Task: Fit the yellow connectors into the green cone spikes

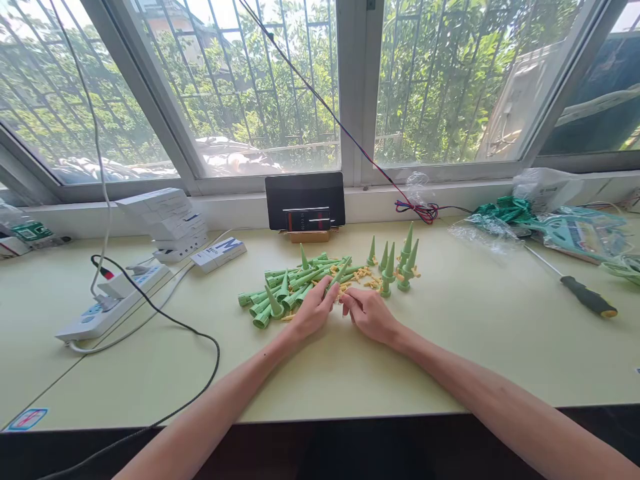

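A heap of green cone-shaped plastic spikes (pixel 290 283) lies on the pale green table (pixel 450 347), with several more spikes standing upright (pixel 400 263) to the right. Small yellow plastic parts (pixel 367 277) are scattered among them. My left hand (pixel 313 312) has its fingers closed round a green spike (pixel 339 275) that points up and away. My right hand (pixel 369 313) is right beside it, fingers pinched together at a small yellow part; the two hands nearly touch.
A white power strip (pixel 113 300) with a black cable (pixel 200 333) lies at the left. Stacked white boxes (pixel 167 220) and a phone on a stand (pixel 306 217) sit at the back. A screwdriver (pixel 583 293) and plastic bags (pixel 550 217) are at the right.
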A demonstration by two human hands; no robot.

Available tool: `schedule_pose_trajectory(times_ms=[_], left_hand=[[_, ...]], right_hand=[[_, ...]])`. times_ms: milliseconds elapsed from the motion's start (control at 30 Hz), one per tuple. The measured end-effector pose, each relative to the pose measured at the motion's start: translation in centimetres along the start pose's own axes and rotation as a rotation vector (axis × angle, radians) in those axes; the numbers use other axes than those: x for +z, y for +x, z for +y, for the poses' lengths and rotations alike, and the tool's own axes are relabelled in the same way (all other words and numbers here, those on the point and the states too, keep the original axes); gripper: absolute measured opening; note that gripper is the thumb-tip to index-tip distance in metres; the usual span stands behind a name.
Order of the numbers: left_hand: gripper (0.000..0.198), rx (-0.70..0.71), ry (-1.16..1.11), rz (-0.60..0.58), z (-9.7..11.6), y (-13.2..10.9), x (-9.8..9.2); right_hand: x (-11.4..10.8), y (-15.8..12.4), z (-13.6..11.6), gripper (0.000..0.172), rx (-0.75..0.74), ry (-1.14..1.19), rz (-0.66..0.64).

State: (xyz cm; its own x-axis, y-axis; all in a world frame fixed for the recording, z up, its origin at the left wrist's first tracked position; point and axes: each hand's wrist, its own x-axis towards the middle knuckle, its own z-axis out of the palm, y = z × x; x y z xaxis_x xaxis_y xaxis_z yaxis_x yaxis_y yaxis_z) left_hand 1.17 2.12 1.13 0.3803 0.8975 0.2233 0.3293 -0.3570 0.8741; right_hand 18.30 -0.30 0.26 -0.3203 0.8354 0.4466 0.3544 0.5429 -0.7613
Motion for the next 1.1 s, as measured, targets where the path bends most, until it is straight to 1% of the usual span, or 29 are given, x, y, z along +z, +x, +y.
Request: schedule_pose_trajectory(times_ms=[133,300,667,867,1100], left_hand=[[0.033,0.008,-0.013,0.0,0.05,-0.02,0.0],[0.034,0.014,-0.014,0.004,0.12,0.0,-0.02],[0.034,0.027,-0.011,0.001,0.42,0.0,-0.04],[0.033,0.043,0.009,-0.002,0.64,-0.06,-0.08],[0.031,0.052,0.032,0.017,0.51,-0.03,-0.03]], right_hand=[[-0.05,0.04,-0.36,0.041,0.069,0.088,-0.008],[0.05,0.2,-0.47,0.04,0.16,0.314,-0.047],[-0.13,0.37,-0.19,0.04,0.287,0.575,-0.082],[-0.25,0.45,-0.32,0.041,0.33,0.622,-0.101],[-0.24,0.5,-0.31,0.041,0.348,0.658,-0.088]])
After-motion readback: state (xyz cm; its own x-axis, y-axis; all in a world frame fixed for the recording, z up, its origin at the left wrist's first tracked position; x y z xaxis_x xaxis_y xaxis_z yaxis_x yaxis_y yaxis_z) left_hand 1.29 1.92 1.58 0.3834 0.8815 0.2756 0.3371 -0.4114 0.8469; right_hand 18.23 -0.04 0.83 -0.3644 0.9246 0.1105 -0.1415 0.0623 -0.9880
